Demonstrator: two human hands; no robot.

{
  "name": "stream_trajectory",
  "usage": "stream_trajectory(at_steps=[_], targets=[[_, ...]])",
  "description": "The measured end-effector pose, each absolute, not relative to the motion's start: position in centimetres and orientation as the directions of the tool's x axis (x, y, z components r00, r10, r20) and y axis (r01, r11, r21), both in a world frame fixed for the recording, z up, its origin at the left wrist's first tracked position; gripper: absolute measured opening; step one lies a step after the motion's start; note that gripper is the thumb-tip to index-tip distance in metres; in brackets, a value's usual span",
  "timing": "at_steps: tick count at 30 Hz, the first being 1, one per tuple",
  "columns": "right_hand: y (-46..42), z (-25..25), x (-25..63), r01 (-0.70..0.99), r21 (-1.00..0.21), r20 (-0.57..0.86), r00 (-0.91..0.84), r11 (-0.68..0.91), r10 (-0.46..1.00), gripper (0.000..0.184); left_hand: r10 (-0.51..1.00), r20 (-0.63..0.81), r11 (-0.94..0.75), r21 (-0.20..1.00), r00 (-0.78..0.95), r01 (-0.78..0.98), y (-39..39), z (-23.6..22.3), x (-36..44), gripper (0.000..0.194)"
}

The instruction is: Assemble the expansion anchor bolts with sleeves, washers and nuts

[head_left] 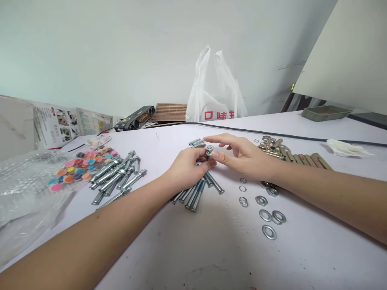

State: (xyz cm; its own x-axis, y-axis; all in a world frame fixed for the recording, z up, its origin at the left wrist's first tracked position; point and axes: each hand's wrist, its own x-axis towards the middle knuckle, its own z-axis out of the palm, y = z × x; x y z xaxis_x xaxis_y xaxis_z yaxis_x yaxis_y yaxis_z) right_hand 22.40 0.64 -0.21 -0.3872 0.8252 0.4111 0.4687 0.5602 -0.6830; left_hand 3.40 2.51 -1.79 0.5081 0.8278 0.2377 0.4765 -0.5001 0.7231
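My left hand (pixel 190 165) is closed around an expansion bolt (pixel 209 150), held upright with a nut at its top end. My right hand (pixel 244 157) is beside it, thumb against the nut and fingers stretched out above. Under the hands lie several loose bolts (pixel 195 195), heads toward me. To the right are spring washers (pixel 242 188), a hex nut (pixel 261 200) and flat washers (pixel 269 232). Brassy sleeves (pixel 311 160) and more nuts lie beyond my right forearm, partly hidden by it. A few short silvery sleeves (pixel 196 142) sit behind my left hand.
Left of my left hand is a pile of bolts fitted with nuts (pixel 116 177). Colourful discs (pixel 86 165) and clear plastic wrap (pixel 30 189) lie farther left. A white plastic bag (pixel 214 92), a black cable (pixel 266 133), a green tray (pixel 326 112) and crumpled tissue (pixel 347 148) are behind.
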Motion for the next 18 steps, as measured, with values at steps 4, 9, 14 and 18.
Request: stream_trajectory(at_steps=[4,9,14,18], targets=[[0.2,0.3,22.9,0.367,-0.744,0.501,-0.246,0.558,0.830,0.041,0.816,0.215,-0.475,0.779,0.537,0.409,2.6,-1.8,3.3,0.018],[-0.2,1.0,22.8,0.439,-0.748,0.467,-0.185,0.498,0.865,0.038,0.821,0.173,-0.438,0.803,0.544,0.405,2.8,-1.9,3.2,0.020],[0.1,1.2,22.9,0.475,-0.715,0.382,-0.350,0.513,0.856,0.049,0.831,0.147,-0.412,0.811,0.536,0.416,2.8,-1.8,3.2,0.020],[0.3,0.9,24.4,0.346,-0.778,0.505,-0.151,0.524,0.850,0.060,0.856,0.087,-0.337,0.841,0.510,0.423,2.9,-1.6,3.2,0.022]])
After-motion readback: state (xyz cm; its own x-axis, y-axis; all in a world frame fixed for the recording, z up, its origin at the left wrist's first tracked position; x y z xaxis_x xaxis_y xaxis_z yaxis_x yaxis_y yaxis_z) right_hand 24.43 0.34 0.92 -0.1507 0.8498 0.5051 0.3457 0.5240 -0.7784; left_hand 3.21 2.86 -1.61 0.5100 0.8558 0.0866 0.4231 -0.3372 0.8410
